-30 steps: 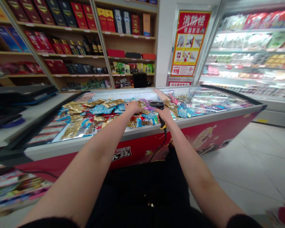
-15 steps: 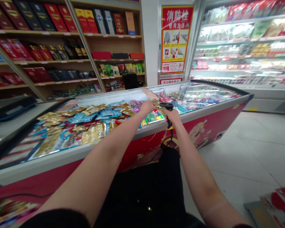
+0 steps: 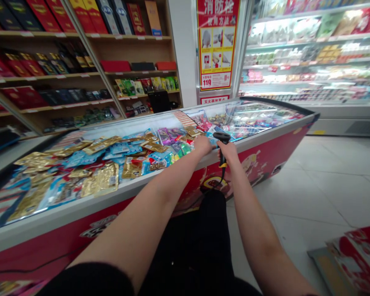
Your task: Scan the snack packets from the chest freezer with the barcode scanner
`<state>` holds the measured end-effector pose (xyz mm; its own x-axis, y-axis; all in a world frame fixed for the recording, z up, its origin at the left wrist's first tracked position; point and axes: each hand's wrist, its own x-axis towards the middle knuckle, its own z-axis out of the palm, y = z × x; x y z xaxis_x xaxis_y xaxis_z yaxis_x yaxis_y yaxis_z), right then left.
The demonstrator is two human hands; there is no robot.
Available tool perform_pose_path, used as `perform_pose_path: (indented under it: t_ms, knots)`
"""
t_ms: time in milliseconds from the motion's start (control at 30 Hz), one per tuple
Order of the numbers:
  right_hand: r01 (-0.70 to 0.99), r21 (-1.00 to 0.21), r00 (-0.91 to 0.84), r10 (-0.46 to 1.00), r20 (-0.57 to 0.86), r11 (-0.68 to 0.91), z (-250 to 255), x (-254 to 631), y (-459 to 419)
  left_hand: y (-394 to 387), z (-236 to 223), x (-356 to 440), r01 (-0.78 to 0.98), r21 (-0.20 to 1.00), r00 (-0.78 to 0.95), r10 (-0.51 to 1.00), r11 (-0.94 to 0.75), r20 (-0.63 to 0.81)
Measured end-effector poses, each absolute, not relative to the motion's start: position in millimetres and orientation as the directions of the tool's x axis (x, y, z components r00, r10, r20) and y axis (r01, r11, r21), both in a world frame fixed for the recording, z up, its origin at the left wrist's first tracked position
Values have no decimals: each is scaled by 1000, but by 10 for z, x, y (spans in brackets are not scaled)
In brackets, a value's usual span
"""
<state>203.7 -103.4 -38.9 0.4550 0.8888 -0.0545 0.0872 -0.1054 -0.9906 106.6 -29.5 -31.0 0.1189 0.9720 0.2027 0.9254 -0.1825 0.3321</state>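
My right hand [image 3: 228, 153] is wrapped round the handle of a black barcode scanner [image 3: 221, 136] with yellow trim, its cord hanging below. Close to the scanner's left side, my left hand [image 3: 202, 144] is closed at the near rim of the chest freezer [image 3: 135, 183]. A light-blue snack packet [image 3: 212, 142] shows at its fingers, mostly hidden. Left of that hand, gold packets [image 3: 103, 144], blue packets [image 3: 83, 156] and purple packets [image 3: 169, 135] lie in a loose heap.
Wooden shelves [image 3: 135, 74] with boxes and bottles stand behind the freezer. A lit refrigerated display [image 3: 296, 65] is at the back right, beside a red and yellow poster [image 3: 217, 49]. A red and white carton [image 3: 357, 259] sits on the floor at lower right.
My left hand has moved right and nearer, from over the packets to beside the scanner, with a light-blue packet now showing. The right hand keeps the scanner. The view has shifted slightly right and down.
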Motion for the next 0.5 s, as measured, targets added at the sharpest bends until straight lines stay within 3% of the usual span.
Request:
perform_pose_path:
  t_ms: [133,500]
  knots:
    - [70,-991,462,884,-71,-116,-369,2024,-1050,-148,-271,1028,867,475,124,989,-150,86]
    - [-28,-996,403,911,-91,-87,-165,1782,-1038,-31,-147,503,594,798,-58,983,-106,174]
